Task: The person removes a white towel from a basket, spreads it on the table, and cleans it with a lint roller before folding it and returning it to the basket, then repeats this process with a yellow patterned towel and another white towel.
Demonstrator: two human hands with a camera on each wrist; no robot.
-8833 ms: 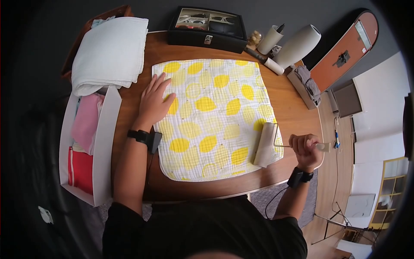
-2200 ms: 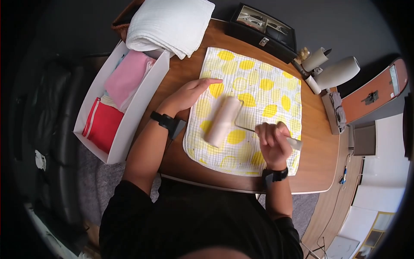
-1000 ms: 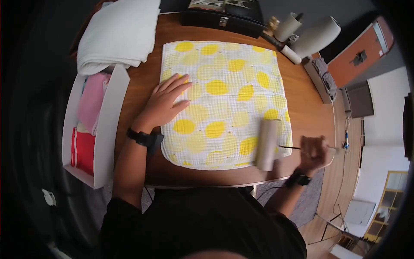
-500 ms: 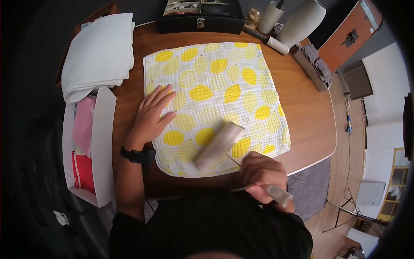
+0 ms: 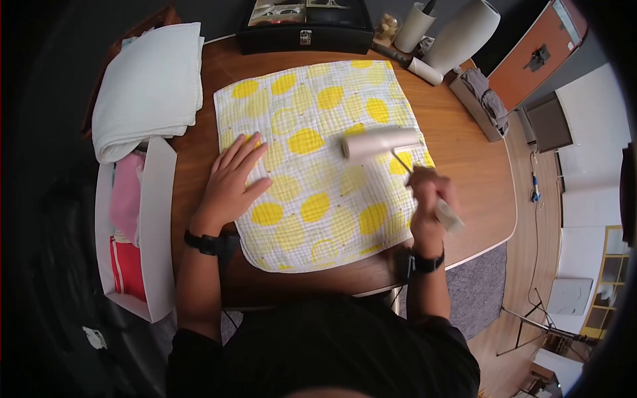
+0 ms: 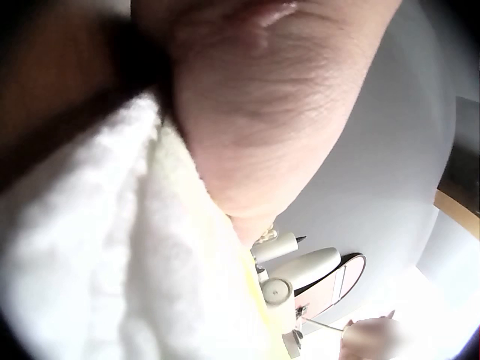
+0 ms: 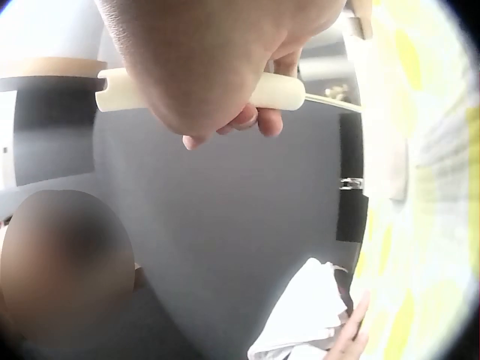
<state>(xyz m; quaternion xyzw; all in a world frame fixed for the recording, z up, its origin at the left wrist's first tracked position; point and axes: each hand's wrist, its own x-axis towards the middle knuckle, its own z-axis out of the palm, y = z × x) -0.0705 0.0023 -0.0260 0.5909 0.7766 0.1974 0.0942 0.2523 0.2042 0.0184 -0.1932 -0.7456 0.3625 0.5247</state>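
Observation:
A white cloth with yellow lemon prints (image 5: 318, 176) lies spread on the wooden table. The left hand (image 5: 232, 179) rests flat on its left edge, fingers straight and slightly spread. In the right hand (image 5: 430, 202) is the handle of a lint roller (image 5: 378, 142), its white roll over the cloth's right half and slightly blurred. The right wrist view shows the fingers curled round the cream handle (image 7: 277, 91). Cloth folds (image 6: 150, 247) fill the lower left of the left wrist view, right under the left palm.
At left stands a white box (image 5: 159, 232) with pink and red clothes, behind it a folded white towel (image 5: 152, 86). A black glasses case (image 5: 305, 33), a white vase (image 5: 464, 36), a second lint roller (image 5: 424, 69) and a small box with grey fabric (image 5: 478, 99) line the back.
The lint roller has gone back and forth over the cloth; in the last half second it moved from the near edge up and right. The left hand stays on the cloth's left edge.

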